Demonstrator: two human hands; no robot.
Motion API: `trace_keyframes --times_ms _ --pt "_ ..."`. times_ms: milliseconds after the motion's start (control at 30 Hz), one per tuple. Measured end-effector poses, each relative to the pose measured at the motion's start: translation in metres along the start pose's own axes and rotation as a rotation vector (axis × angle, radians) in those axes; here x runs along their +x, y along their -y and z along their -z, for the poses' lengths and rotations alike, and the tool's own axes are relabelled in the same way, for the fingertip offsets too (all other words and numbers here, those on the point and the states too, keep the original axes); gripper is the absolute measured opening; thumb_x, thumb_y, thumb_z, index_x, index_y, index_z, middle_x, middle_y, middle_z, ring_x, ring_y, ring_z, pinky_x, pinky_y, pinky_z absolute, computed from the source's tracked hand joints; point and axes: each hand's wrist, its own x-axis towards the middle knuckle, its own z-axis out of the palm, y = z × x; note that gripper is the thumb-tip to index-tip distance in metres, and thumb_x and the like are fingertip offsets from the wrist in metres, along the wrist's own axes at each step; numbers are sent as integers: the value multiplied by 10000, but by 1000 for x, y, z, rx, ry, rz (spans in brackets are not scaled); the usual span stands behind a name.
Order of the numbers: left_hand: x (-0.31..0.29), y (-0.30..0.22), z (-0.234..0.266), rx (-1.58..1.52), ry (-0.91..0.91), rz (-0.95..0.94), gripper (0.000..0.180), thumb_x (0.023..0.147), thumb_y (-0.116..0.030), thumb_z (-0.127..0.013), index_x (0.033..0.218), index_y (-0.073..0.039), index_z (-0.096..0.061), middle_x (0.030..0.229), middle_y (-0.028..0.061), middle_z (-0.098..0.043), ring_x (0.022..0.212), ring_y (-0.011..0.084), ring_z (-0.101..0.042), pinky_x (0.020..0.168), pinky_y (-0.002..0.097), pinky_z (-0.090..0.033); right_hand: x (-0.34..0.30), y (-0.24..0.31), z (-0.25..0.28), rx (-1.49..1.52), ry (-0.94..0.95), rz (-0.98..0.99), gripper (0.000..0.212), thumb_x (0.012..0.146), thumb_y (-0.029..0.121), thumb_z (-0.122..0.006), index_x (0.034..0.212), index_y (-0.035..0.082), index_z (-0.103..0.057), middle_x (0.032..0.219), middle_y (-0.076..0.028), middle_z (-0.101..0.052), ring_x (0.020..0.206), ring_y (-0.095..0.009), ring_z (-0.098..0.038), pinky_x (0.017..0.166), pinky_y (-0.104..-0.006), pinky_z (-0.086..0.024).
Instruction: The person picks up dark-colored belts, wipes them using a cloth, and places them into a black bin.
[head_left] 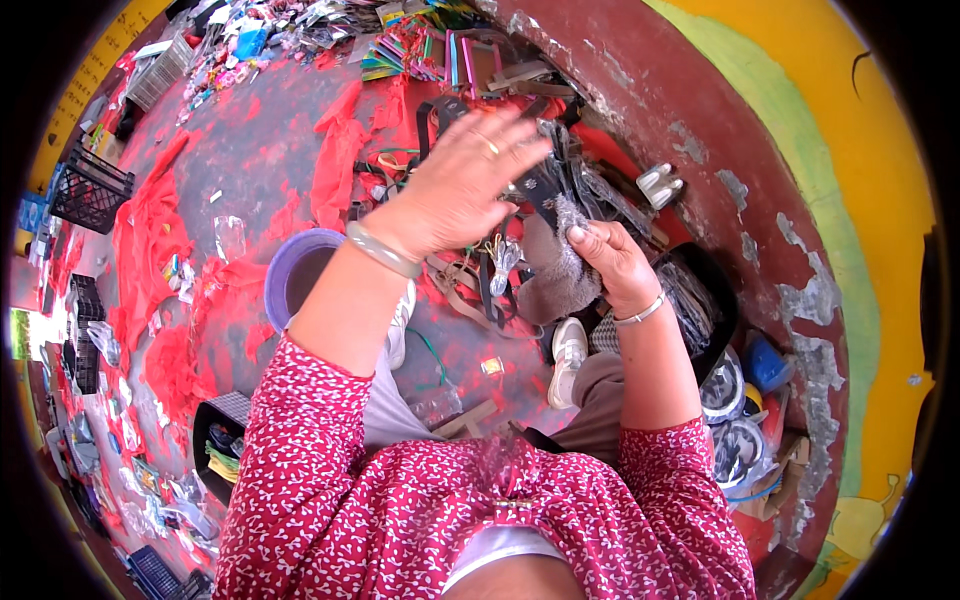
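My right hand (622, 268) pinches the edge of a grey fluffy item (560, 280), with thumb and fingers closed on it. A dark strap (538, 188) with small pale metal-looking marks runs from its upper end toward my left hand. My left hand (465, 180) is slightly blurred, its fingers stretched out beside the strap; I cannot tell if they touch it. What kind of article the fluffy item is does not show. Beneath my hands lies a tangle of belts and cords (465, 280), partly hidden by my left hand.
A purple-rimmed bucket (277, 285) stands left of my legs. At the right, a black bin (722, 290) holds plastic-wrapped goods beside the peeling wall (800, 300). Another black bin (208, 430) sits at lower left. Red cloth (340, 140) and piles of small goods (420, 55) cover the floor.
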Motion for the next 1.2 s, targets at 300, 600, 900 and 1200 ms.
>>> trace_keyframes --times_ms 300,600,900,1200 --pt "-10 9 -10 163 79 -180 116 745 -197 -607 749 -109 -530 646 17 -520 641 198 -512 627 325 -412 -11 11 -8 -180 120 -90 233 872 187 -549 786 -15 -628 671 23 -579 604 -42 -488 542 -216 -397" --pt "-22 19 -17 254 44 -234 189 786 -249 -586 690 -104 -514 612 13 -530 601 184 -519 579 310 -428 -42 21 14 -527 5 -138 193 835 159 -590 756 -16 -605 599 71 -477 569 -25 -391 477 -228 -344" --pt "-41 100 45 -1834 -437 737 445 836 -521 -495 770 -84 -550 564 -12 -412 486 124 -347 522 275 -331 -51 11 94 479 -417 402 356 900 217 -448 1198 23 -465 1099 -126 -562 993 -256 -554 867 -387 -441" --pt "0 29 27 -2034 -388 621 642 891 -541 -300 1194 3 -456 1189 185 -507 1139 269 -460 917 422 -392 11 27 15 608 -123 378 525 886 340 -449 1293 28 -335 1290 -130 -425 1178 -301 -423 941 -475 -365"
